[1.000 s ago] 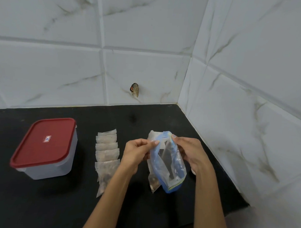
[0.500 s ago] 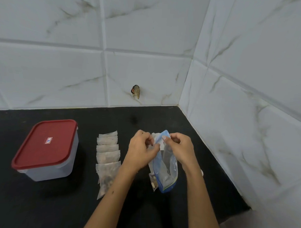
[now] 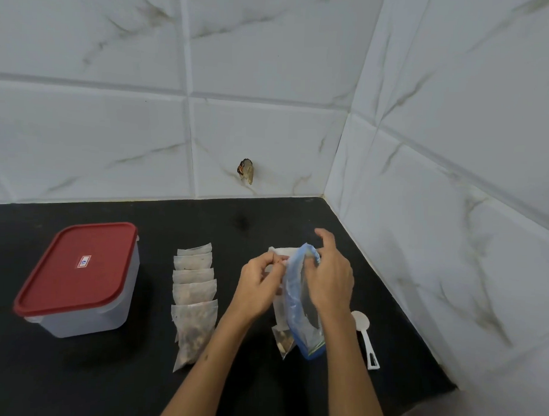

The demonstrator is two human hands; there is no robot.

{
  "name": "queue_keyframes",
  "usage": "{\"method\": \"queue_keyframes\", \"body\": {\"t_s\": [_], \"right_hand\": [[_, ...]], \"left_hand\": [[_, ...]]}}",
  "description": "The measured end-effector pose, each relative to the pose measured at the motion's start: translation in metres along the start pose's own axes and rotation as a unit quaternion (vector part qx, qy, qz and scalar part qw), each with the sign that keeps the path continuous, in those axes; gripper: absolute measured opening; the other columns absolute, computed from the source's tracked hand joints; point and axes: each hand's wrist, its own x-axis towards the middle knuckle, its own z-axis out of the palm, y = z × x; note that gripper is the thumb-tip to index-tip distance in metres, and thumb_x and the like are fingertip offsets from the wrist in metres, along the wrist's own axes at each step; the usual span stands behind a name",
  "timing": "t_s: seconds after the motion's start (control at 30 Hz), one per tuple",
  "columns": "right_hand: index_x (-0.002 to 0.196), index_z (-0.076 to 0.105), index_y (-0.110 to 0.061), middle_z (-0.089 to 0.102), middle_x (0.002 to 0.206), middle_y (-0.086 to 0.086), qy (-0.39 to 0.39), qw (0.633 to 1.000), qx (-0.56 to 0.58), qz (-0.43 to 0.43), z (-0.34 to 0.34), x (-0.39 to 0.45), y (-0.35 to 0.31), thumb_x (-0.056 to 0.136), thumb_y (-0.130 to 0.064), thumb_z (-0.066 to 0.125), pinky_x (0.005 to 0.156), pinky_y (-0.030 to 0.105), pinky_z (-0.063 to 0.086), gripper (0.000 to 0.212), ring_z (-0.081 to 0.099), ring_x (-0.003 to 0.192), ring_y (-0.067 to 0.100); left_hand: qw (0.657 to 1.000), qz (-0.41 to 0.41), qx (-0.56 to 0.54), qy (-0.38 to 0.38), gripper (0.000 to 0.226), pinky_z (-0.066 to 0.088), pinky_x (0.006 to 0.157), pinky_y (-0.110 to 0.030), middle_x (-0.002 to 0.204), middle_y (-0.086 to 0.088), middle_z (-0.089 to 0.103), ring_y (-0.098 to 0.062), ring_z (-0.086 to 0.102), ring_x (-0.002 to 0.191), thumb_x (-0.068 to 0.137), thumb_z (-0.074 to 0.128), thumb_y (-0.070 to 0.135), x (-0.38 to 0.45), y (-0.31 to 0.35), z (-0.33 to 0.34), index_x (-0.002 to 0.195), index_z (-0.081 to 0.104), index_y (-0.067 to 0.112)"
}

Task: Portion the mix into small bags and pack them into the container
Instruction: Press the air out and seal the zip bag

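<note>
red lid (image 3: pixel 78 266), black counter (image 3: pixel 74 372) (veined white tiles (image 3: pixel 114 133))

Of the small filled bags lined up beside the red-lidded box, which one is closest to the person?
The bottom bag of the row: it lies nearest the camera, overlaps the others, and looks fullest, beside the left forearm.

The only marking in view is a small rectangular sticker (image 3: pixel 84 261) on the middle of the red lid (image 3: pixel 78 269) of the plastic container (image 3: pixel 86 310), which stands near the left edge of the bench (image 3: pixel 74 381). The sticker is white with a red border and carries a small blue mark, too small and blurred to read. No other text, brand, number or sign can be read anywhere.
</note>
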Motion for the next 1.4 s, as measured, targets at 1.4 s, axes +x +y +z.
{"method": "queue_keyframes", "body": {"t_s": [1.4], "right_hand": [[0.088, 0.071, -0.012, 0.070, 0.093, 0.011, -0.236, 0.932, 0.229, 0.150, -0.009, 0.031, 0.009, 0.086, -0.021, 0.066, 0.084, 0.036, 0.056, 0.011, 0.067, 0.093, 0.024]], "left_hand": [[0.979, -0.190, 0.049, 0.061, 0.050, 0.057, 0.076, -0.041, 0.078, -0.008, 0.065, -0.019, 0.063, 0.075, 0.097, 0.044, 0.044, 0.026, -0.009, -0.012, 0.085, 0.065, 0.000]]}}
